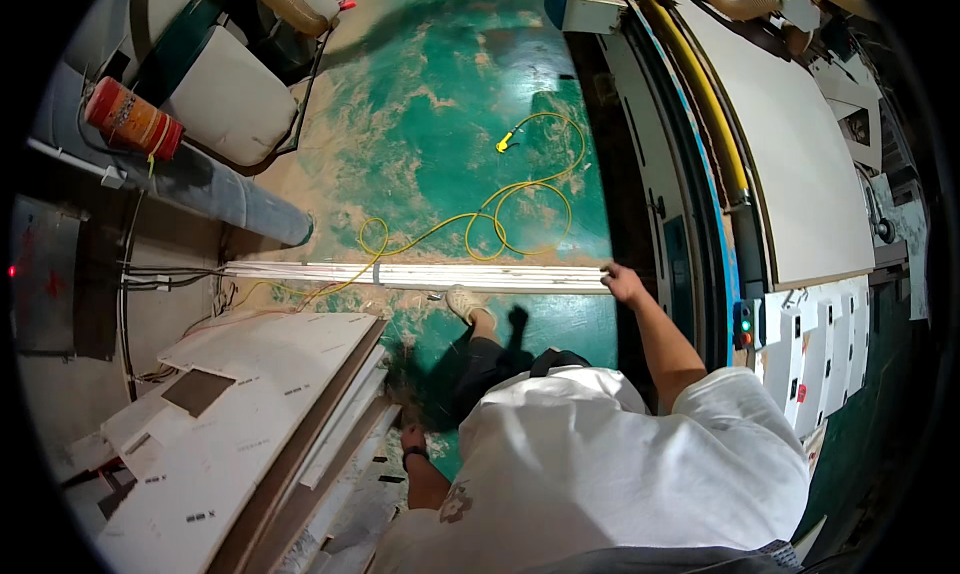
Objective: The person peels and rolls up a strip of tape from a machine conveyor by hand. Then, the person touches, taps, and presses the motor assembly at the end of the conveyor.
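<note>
My right hand (625,283) reaches forward, its fingers loosely bent with small gaps at the tips. In the picture it overlaps the right end of several long white strips (500,275) lying across the floor; contact cannot be made out. I see nothing held in it. My left hand (413,438) hangs low at my side with curled fingers, a dark band at the wrist, and nothing visible in it. It is nearest to the stack of boards (290,384) on the left. My light shoe (466,304) is close to the strips.
A yellow hose (480,214) with a yellow end piece (503,144) loops over the dusty green floor (450,94). Along the right stands a long machine with a yellow rail (700,94) and a pale panel (780,144). A grey pipe (245,194) and red cylinder (133,117) are left.
</note>
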The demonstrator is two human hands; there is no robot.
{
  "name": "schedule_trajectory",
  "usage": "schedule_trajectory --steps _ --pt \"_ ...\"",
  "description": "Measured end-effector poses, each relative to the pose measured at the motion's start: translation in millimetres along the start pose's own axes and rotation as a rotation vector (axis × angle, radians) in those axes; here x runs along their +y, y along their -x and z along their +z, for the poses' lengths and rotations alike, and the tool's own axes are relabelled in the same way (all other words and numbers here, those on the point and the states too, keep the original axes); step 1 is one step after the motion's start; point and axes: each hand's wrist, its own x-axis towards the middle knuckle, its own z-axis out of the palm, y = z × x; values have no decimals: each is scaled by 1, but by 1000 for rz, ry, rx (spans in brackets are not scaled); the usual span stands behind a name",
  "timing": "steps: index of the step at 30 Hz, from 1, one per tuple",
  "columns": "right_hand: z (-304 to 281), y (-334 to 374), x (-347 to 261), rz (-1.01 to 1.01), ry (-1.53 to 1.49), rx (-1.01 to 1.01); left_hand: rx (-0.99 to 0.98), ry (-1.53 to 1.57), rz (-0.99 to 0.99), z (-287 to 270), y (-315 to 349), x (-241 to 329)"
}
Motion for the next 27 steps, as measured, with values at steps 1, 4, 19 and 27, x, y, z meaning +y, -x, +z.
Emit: schedule_trajectory --steps 1,4,19,27 --pt "-17 -25 -56 -54 43 -50 -16 116 -103 -4 -4 -10" --pt "-18 -78 -117 -78 46 -37 -360 -865 243 -15 -33 8" --pt "20 -165 -61 350 43 33 -32 131 674 -172 -291 508" --pt "31 -348 4 634 157 -478 -105 -212 269 -177 -386 624"
